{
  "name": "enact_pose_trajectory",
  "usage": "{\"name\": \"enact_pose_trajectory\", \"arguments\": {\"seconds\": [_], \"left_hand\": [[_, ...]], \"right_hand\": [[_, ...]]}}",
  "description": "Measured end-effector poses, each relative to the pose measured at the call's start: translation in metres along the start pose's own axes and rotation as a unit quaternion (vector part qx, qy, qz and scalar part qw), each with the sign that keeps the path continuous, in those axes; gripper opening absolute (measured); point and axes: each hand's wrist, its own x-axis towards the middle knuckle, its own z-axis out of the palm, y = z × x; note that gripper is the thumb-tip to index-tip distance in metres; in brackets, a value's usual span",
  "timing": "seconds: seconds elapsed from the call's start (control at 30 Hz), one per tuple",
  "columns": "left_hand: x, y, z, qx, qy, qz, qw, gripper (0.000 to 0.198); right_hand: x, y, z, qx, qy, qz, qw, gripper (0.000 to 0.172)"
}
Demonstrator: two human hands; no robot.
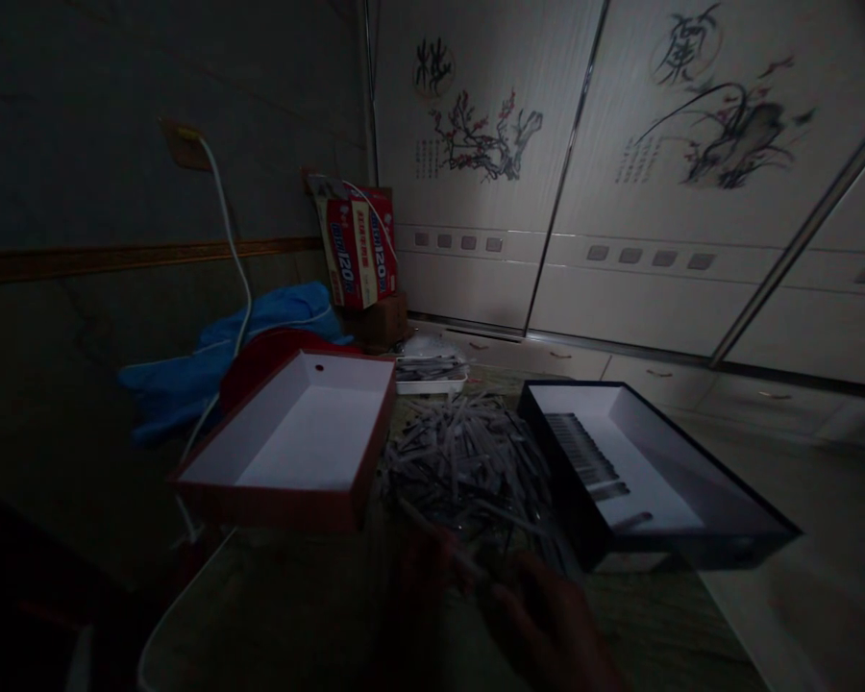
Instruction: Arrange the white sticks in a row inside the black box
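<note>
The picture is dim. Low in the middle, my left hand (pixel 425 577) is closed on a slim pale stick-like piece (pixel 422 519), which slants down to the right. At its lower end my right hand (pixel 548 615) is closed too, its fingers pinching the same piece. Just beyond both hands lies a loose pile of slim strips (pixel 468 452), seemingly in clear wrappers. Right of the pile stands an open dark box (pixel 663 423) with a white inside. Slim dark pieces (pixel 583 452) lie side by side in a row there, and a single one (pixel 632 521) lies nearer the front.
An open red box (pixel 274 505) with a white inside stands left of the pile. Behind the pile is a white tray (pixel 432 386) with more strips. A white cable (pixel 223 211) hangs by blue cloth (pixel 274 312). Red printed cartons (pixel 360 245) stand at the back.
</note>
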Motion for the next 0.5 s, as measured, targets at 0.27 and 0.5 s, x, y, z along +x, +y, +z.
{"name": "enact_pose_trajectory", "arguments": {"seconds": [0.27,0.5], "left_hand": [[-0.005,-0.014,0.005,-0.013,-0.028,-0.055,0.998,0.032],[-0.016,-0.002,-0.010,-0.106,0.124,-0.083,0.983,0.028]], "right_hand": [[0.005,-0.006,0.010,0.211,0.069,0.080,0.972,0.035],[-0.018,-0.009,0.021,0.448,0.114,0.139,0.876,0.037]]}}
